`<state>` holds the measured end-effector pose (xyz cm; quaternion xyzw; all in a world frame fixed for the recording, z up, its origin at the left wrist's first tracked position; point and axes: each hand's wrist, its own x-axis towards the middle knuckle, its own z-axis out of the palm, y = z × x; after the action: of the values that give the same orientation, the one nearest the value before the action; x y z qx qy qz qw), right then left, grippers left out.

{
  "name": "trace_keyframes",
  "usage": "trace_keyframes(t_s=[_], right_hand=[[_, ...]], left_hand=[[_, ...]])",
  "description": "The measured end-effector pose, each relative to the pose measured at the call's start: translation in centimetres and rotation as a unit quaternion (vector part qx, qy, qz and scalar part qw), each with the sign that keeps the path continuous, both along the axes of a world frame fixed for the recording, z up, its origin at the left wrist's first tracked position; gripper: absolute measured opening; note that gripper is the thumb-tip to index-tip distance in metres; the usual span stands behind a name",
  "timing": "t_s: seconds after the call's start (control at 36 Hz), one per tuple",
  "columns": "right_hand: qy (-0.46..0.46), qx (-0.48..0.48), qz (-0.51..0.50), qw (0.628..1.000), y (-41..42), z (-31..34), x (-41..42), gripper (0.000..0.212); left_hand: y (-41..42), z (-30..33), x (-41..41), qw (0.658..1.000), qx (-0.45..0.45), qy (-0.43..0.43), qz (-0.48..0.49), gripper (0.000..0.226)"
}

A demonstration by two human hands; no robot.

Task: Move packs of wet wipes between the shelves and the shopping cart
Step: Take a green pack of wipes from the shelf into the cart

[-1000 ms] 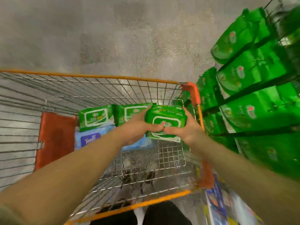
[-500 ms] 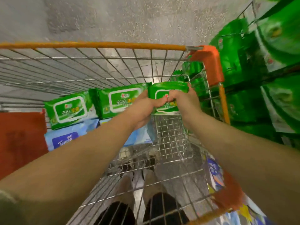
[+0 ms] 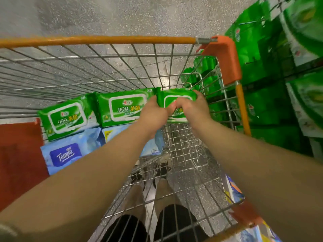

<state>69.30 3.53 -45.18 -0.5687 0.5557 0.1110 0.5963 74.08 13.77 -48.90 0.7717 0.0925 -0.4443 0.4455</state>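
1. Nearest to the camera, two bare forearms reach forward over the near edge of the shopping cart (image 3: 104,40); below them the person's legs and dark shoes (image 3: 162,170) show through the wire floor.
2. In the near left part of the basket lies a pale blue Tempo pack (image 3: 66,154), and left of it a red panel (image 3: 19,154) stands at the cart's side.
3. The left hand (image 3: 153,116) and the right hand (image 3: 192,109) both hold one green wet wipes pack (image 3: 176,98) in the right part of the basket.
4. The left hand's fingers are closed on the pack's left edge; the right hand's fingers curl over its top right corner and its thumb presses on the front label, so the pack sits between the two hands, face toward the camera.
5. I cannot tell whether the pack already rests on the cart floor.
6. Just left of it, two more green packs, the middle pack (image 3: 122,107) and the left pack (image 3: 66,119), lean in a row on top of the blue packs.
7. Right of the cart, beyond its orange corner guard (image 3: 225,58), shelves (image 3: 279,67) carry many green packs, blurred.
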Motion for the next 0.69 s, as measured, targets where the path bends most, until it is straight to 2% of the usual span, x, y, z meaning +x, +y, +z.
trace_keyframes(t_s=[0.08,0.17,0.25,0.31,0.42,0.53,0.69], right_hand=[[-0.010,-0.014,-0.007,1.000,-0.6,-1.5,0.0,0.094],[-0.020,-0.052,0.006,0.998,-0.8,-2.2,0.3,0.089],[-0.006,-0.102,0.051,0.993,-1.1,-3.1,0.2,0.083],[0.018,-0.136,0.085,0.987,-1.2,-3.7,0.1,0.079],[0.040,-0.223,0.117,0.967,-1.0,-4.0,0.2,0.074],[0.036,-0.282,0.108,0.953,-0.4,-3.9,0.4,0.064],[0.035,-0.326,0.170,0.929,-0.3,-1.3,0.6,0.045]], left_hand=[[-1.3,-0.1,-0.3,0.999,0.029,-0.024,-0.003,0.068],[-2.7,0.0,0.2,0.999,0.042,0.013,-0.018,0.083],[-3.5,0.1,0.9,0.995,0.081,0.046,-0.039,0.065],[-3.6,0.2,1.0,0.992,0.114,0.017,-0.055,0.049],[-4.1,0.6,0.3,0.985,0.148,-0.047,-0.070,0.033],[-4.5,2.2,0.0,0.983,0.156,-0.075,-0.056,0.041],[-2.5,4.7,-0.3,0.990,0.075,-0.095,-0.070,0.064]])
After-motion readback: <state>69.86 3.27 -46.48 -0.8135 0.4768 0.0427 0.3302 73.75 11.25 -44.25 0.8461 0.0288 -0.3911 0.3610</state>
